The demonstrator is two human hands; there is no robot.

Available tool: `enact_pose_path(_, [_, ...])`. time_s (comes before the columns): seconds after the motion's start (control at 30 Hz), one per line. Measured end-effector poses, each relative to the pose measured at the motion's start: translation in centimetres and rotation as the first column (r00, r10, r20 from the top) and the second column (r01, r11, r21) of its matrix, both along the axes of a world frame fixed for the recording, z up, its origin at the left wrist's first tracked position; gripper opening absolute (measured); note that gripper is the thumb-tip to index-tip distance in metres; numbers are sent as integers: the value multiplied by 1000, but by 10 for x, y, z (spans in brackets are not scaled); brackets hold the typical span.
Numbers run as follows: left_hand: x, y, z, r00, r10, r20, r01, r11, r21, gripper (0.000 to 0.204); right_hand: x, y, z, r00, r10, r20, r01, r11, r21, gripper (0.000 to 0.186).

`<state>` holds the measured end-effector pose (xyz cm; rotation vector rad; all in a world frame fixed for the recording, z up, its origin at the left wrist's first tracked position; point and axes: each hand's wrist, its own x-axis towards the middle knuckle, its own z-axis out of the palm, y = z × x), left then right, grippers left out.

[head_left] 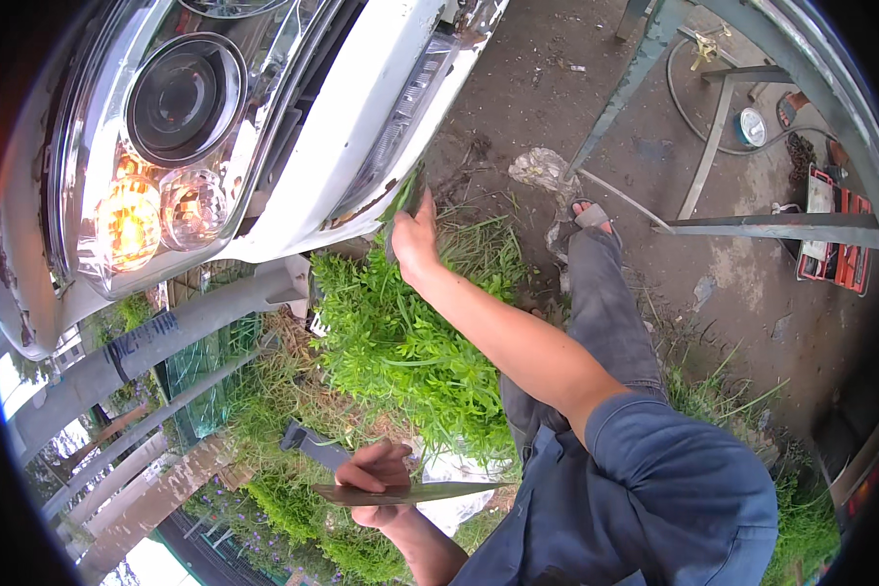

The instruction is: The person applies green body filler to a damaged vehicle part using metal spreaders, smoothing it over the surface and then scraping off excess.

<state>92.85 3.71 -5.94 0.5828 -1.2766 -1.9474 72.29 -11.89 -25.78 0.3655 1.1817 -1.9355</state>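
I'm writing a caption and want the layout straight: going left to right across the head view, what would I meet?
Lit orange lamp → right hand → grey sandal → round white container → red toolbox.

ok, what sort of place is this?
Likely an outdoor vehicle workshop: a white bumper and headlight up close, a red toolbox on bare ground, and green plants growing nearby.
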Motion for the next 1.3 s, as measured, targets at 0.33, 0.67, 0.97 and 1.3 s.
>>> enact_pose_path(0.33, [2, 5, 60, 998, 68, 8, -68, 998, 19, 24, 2, 1, 72, 994, 96, -47, -81, 963, 257, 67])
enact_pose_path(0.67, [-16, -10, 92, 996, -26, 84, 23, 999, 35, 25, 15, 38, 29, 976, -64, 210, 51, 996, 69, 60])
enact_pose_path(0.97, [-23, -11, 95, 990, -48, 132, 43, 998, 42, 25, -12, 27, 1, 964, -132, 229, 149, 987, -56, 56])
enact_pose_path(1.3, [-21, -13, 103, 992, -47, 118, 43, 998, 34, 27, -11, 3, 45, 995, -12, 98, 3, 996, 87, 70])
